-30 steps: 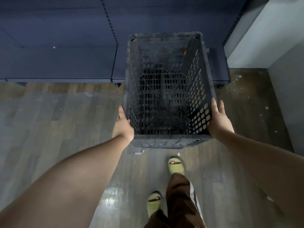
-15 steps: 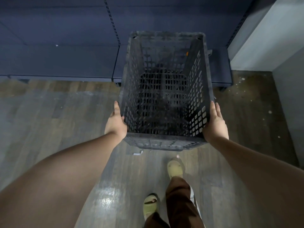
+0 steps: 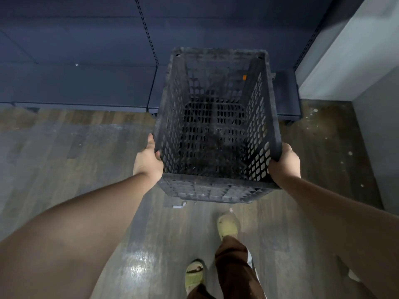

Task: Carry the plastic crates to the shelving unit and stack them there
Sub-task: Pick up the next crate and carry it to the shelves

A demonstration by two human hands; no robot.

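Note:
A dark perforated plastic crate (image 3: 216, 130) hangs in the air in front of me, empty, its open top facing me. My left hand (image 3: 148, 161) grips its near left edge. My right hand (image 3: 285, 164) grips its near right edge, fingers curled over the rim. Beyond the crate stands the dark blue shelving unit (image 3: 86, 83), its low bottom shelf just past the crate's far end.
Worn wooden floor (image 3: 64, 158) stretches to the left. A grey wall corner (image 3: 349, 61) closes in on the right. My feet in pale green sandals (image 3: 227, 226) stand below the crate. A small white scrap (image 3: 179, 205) lies on the floor.
The crate sits a little lower in view and the shelving is closer. My right hand's fingers have curled over the rim instead of lying flat on the side. My feet have stepped forward.

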